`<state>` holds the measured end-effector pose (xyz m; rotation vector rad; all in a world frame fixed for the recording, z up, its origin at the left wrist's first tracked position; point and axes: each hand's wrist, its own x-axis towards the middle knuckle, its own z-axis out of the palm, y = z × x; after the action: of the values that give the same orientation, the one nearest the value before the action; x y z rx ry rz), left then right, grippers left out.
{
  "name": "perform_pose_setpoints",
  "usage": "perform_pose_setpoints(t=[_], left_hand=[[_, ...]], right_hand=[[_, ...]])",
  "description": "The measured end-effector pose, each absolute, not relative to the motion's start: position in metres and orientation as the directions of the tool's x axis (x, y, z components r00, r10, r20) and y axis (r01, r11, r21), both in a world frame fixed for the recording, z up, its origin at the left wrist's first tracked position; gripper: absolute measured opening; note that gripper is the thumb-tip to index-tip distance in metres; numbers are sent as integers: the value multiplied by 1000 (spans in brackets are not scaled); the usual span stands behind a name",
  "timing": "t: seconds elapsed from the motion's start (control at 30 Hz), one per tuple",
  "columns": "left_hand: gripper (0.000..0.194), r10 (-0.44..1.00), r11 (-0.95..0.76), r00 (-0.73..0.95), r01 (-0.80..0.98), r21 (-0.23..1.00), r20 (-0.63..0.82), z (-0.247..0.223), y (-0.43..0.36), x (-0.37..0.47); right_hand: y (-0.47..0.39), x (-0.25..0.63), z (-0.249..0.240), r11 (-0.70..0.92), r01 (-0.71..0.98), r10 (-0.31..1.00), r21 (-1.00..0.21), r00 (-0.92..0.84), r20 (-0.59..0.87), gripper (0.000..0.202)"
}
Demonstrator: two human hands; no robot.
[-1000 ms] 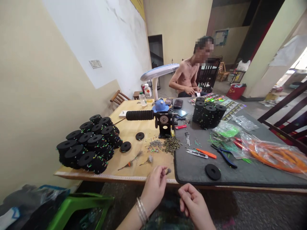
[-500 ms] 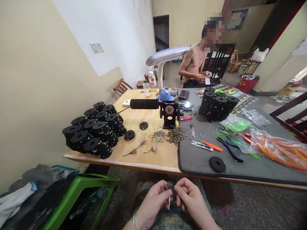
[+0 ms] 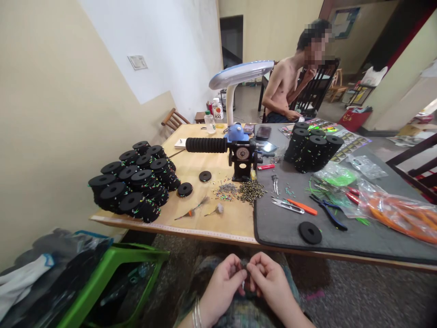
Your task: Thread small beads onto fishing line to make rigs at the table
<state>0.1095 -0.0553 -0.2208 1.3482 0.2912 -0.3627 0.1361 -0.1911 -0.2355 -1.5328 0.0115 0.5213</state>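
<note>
Over the lap, below the table's front edge, my left hand [image 3: 228,281] is closed in a pinch, with a small whitish piece [image 3: 243,284] showing below its fingertips. My right hand [image 3: 265,277] is pinched too, its fingertips almost touching the left ones; whatever it holds is too small to make out. Nearest on the table lie two feathery pieces [image 3: 218,209], piles of small beads [image 3: 251,191] and a black foam disc [image 3: 310,233] on the grey mat [image 3: 280,228].
Stacked black foam spools [image 3: 131,200] stand at the left, more spools [image 3: 316,146] at the back right. A clamped black device [image 3: 242,159], lamp [image 3: 235,132], snips [image 3: 288,205], pliers [image 3: 329,213] and plastic bags [image 3: 403,209] lie beyond. A person [image 3: 282,86] sits behind.
My hands have moved slightly closer together, and less of the whitish piece shows. The person behind has raised one hand toward the face. The view has shifted slightly.
</note>
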Motion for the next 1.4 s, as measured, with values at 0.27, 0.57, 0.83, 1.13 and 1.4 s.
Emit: perform_pose_setpoints(t=[0.27, 0.57, 0.83, 1.13, 1.4], left_hand=[[29, -165, 365, 860, 507, 781, -482, -220, -58, 110], [27, -62, 269, 882, 465, 843, -466, -232, -57, 114], [17, -1, 104, 927, 373, 922, -375, -230, -56, 115], [14, 2, 35, 939, 342, 939, -343, -229, -56, 115], [12, 20, -91, 968, 253, 963, -252, -228, -55, 111]], right_hand=[[-191, 138, -240, 14, -445, 347, -896, 842, -413, 48], [-195, 133, -240, -29, -527, 391, -849, 776, -495, 46], [-194, 130, -238, 25, -588, 426, -808, 738, -524, 45], [-192, 131, -235, 50, -614, 442, -788, 721, -534, 46], [-193, 135, -238, 44, -617, 399, -786, 732, -553, 50]])
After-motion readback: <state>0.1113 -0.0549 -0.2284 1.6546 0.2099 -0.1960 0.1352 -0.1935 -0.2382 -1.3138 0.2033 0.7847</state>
